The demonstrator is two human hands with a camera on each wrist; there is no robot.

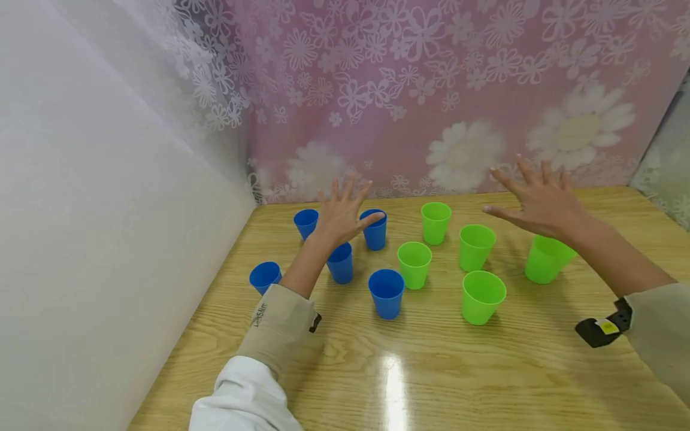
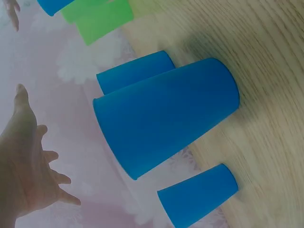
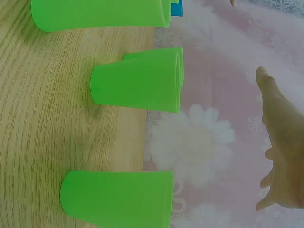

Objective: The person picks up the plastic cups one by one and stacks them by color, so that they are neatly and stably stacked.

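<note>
Both hands are raised over the table with fingers spread, holding nothing. In the head view the left hand (image 1: 341, 218) hovers above several blue cups, partly covering a back-left cup (image 1: 306, 223) and a middle cup (image 1: 341, 263). Other blue cups stand at the left (image 1: 265, 277), behind the thumb (image 1: 375, 236) and in front (image 1: 387, 294). The right hand (image 1: 544, 203) is above a green cup (image 1: 547, 260), hiding part of its rim. More green cups stand to its left, including a front one (image 1: 482, 299) and a back one (image 1: 435, 222). All cups are upright with mouths up.
The wooden table (image 1: 431, 371) meets a white wall (image 1: 108, 209) on the left. A pink flowered curtain (image 1: 377, 90) hangs along the back edge. Dark wrist cameras are strapped at both sleeves, the right one (image 1: 598, 330) showing plainly.
</note>
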